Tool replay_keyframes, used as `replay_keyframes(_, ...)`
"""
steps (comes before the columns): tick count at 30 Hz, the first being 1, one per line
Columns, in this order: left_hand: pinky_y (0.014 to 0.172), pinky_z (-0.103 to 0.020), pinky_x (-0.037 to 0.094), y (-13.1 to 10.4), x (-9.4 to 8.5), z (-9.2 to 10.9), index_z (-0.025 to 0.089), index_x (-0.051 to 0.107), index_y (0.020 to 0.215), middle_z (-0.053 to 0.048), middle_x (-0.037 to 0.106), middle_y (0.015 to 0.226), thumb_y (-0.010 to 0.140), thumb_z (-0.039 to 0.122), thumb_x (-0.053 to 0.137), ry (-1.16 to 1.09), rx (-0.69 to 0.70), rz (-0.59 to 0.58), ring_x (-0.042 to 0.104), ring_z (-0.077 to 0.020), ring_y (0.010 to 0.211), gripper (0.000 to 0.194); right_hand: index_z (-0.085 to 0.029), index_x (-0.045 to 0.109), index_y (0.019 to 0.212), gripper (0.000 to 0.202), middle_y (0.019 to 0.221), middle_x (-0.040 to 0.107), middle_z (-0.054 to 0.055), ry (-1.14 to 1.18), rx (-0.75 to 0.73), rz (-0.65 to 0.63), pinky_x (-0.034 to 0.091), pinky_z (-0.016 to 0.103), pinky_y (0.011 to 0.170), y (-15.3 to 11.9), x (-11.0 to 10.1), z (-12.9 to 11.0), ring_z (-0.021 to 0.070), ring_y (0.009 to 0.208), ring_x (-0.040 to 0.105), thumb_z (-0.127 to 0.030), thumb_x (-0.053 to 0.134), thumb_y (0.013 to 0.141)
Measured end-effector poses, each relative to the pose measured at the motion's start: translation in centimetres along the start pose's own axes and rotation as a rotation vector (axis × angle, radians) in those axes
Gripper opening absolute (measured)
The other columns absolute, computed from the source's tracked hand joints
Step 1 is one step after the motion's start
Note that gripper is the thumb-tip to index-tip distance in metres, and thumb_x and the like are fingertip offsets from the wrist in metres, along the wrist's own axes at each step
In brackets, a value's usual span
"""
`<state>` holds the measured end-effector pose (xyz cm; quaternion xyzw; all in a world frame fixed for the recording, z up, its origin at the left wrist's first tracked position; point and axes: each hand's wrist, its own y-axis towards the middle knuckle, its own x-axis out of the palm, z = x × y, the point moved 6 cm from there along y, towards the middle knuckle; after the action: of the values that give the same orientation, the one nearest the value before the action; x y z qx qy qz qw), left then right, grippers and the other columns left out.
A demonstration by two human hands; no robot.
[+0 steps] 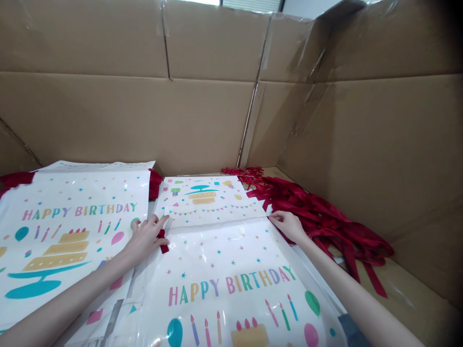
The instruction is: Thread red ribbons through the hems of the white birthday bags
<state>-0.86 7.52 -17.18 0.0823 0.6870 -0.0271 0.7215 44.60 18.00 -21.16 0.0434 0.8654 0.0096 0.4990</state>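
Head view: glossy white sheet (224, 262), pastel HAPPY BIRTHDAY lettering, stars, candles, balloons. Lettering upright; long axis apparently running from fingers toward viewer, near end out of view. Sheet lies between left hand (146, 236) and right hand (288, 225), mostly on near side of fingers. Left fingers spread, red ribbon end (164, 248) beside thumb; right fingers pinched on sheet's far right corner.

There are two hands (147, 238) (288, 225), two HAPPY BIRTHDAY prints (68, 246) (227, 265) and one big heap of red ribbons (318, 212).
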Motion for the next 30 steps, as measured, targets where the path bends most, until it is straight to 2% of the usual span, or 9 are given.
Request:
replay_keyframes(4, 0.087, -0.046, 0.025, 0.0, -0.2, 0.2, 0.027, 0.040, 0.131, -0.008, 0.052, 0.101, 0.084, 0.037, 0.049, 0.008, -0.028, -0.034, 0.056, -0.0252, 0.086, 0.049, -0.021, 0.069, 0.077, 0.021, 0.081, 0.070, 0.002, -0.061, -0.024, 0.016, 0.039, 0.025, 0.061, 0.1, -0.2, -0.4, 0.0223, 0.084, 0.063, -0.037, 0.056, 0.074)
replay_keyframes(9, 0.086, -0.043, 0.027, 0.1, -0.4, 0.2, 0.029, 0.037, 0.134, -0.006, 0.051, 0.102, 0.082, 0.034, 0.051, -0.041, -0.085, -0.058, 0.057, -0.0237, 0.084, 0.054, -0.019, 0.069, 0.073, 0.020, 0.077, 0.070, 0.005, 0.032, -0.056, -0.008, 0.041, 0.024, 0.062, 0.8, 0.2, -0.1, 0.0207, 0.075, 0.064, -0.035, 0.058, 0.072)
replay_keyframes(13, 0.086, -0.043, 0.028, 0.3, 0.1, 0.3, 0.031, 0.032, 0.136, -0.004, 0.050, 0.102, 0.079, 0.027, 0.052, -0.110, -0.111, -0.054, 0.055, -0.0217, 0.084, 0.061, -0.018, 0.069, 0.073, 0.015, 0.079, 0.070, 0.005, 0.088, -0.023, -0.021, 0.043, 0.023, 0.064, 1.4, 0.8, 0.9, 0.0196, 0.076, 0.064, -0.028, 0.057, 0.071)
replay_keyframes(17, 0.090, -0.046, 0.028, 0.4, 0.3, 0.5, 0.030, 0.034, 0.135, -0.005, 0.050, 0.104, 0.077, 0.020, 0.051, -0.136, -0.103, -0.049, 0.054, -0.0207, 0.087, 0.062, -0.017, 0.070, 0.077, 0.021, 0.079, 0.070, 0.005, 0.176, -0.025, -0.061, 0.043, 0.022, 0.068, 1.6, 1.1, 1.5, 0.0179, 0.078, 0.064, -0.020, 0.050, 0.072)
replay_keyframes(23, 0.099, -0.057, 0.017, 0.2, -0.1, 0.9, 0.031, 0.039, 0.132, -0.005, 0.054, 0.112, 0.079, 0.019, 0.050, -0.112, -0.033, -0.035, 0.052, -0.0256, 0.101, 0.056, -0.017, 0.065, 0.067, 0.024, 0.073, 0.068, 0.005, 0.113, -0.092, -0.039, 0.041, 0.024, 0.061, 1.6, 0.5, 0.7, 0.0187, 0.069, 0.061, -0.039, 0.055, 0.072)
replay_keyframes(26, 0.102, -0.059, 0.011, 0.4, 0.4, 0.8, 0.032, 0.036, 0.134, -0.006, 0.053, 0.123, 0.079, 0.018, 0.049, -0.145, 0.049, -0.059, 0.045, -0.0282, 0.115, 0.059, -0.017, 0.062, 0.063, 0.023, 0.066, 0.066, 0.003, 0.056, -0.079, -0.061, 0.038, 0.024, 0.057, 1.8, 0.3, 0.4, 0.0174, 0.064, 0.060, -0.038, 0.056, 0.071)
replay_keyframes(30, 0.104, -0.059, 0.009, 0.7, 1.3, 0.0, 0.029, 0.035, 0.135, -0.007, 0.057, 0.122, 0.080, 0.027, 0.051, -0.202, 0.075, -0.120, 0.042, -0.0286, 0.119, 0.057, -0.018, 0.063, 0.062, 0.021, 0.063, 0.065, 0.003, 0.044, -0.106, -0.064, 0.038, 0.024, 0.056, 2.2, -0.3, 0.3, 0.0166, 0.061, 0.058, -0.037, 0.057, 0.070)
